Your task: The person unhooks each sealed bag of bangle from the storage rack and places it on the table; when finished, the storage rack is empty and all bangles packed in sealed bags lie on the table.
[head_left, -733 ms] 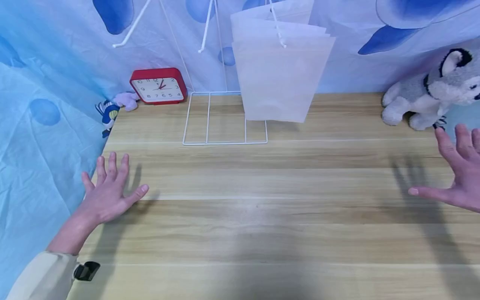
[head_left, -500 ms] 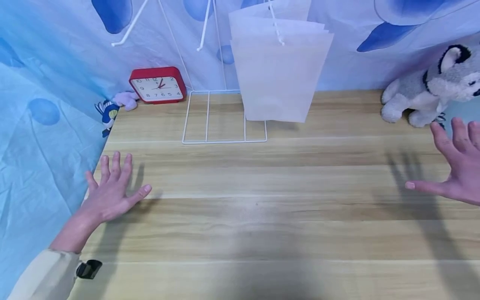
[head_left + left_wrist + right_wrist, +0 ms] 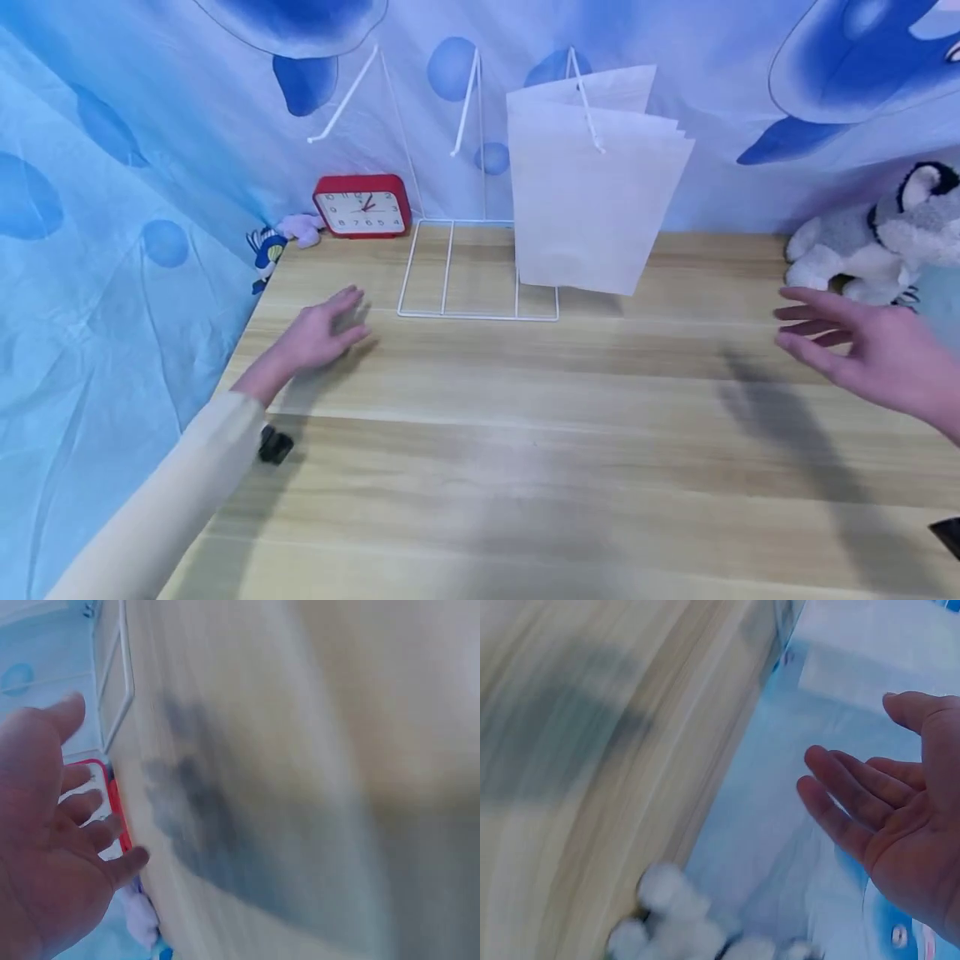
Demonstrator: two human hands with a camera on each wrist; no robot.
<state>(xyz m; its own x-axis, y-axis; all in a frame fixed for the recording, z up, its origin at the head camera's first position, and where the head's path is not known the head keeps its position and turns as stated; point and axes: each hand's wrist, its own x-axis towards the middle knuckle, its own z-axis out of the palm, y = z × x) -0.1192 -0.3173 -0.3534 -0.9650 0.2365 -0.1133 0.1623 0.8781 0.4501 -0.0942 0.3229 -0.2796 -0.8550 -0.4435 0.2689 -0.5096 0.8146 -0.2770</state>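
Note:
My left hand [image 3: 318, 333] hovers over the left part of the wooden table, holding nothing, its fingers relaxed. In the left wrist view the same hand [image 3: 60, 832] shows its palm, with the fingers loosely bent. The nearest thing to it is a white wire rack [image 3: 480, 317], ahead and to its right. White paper bags [image 3: 592, 192] hang together from the rack's right hook. On the right, my right hand [image 3: 862, 346] is raised over the table in front of a plush husky [image 3: 900, 225]. Its fingers [image 3: 840, 817] are loosely extended and hold nothing.
A red clock [image 3: 362, 207] stands at the back left of the table [image 3: 525, 458], left of the rack. Small plush toys [image 3: 300, 229] lie at the left back corner. Two more white hooks [image 3: 467, 104] stick out from the rack. A blue patterned cloth [image 3: 420, 125] hangs behind.
Both hands have moved inward from the table's sides, and their spread fingers have drawn closer together and relaxed. The head view has tilted up and shifted left. The bags still hang in place.

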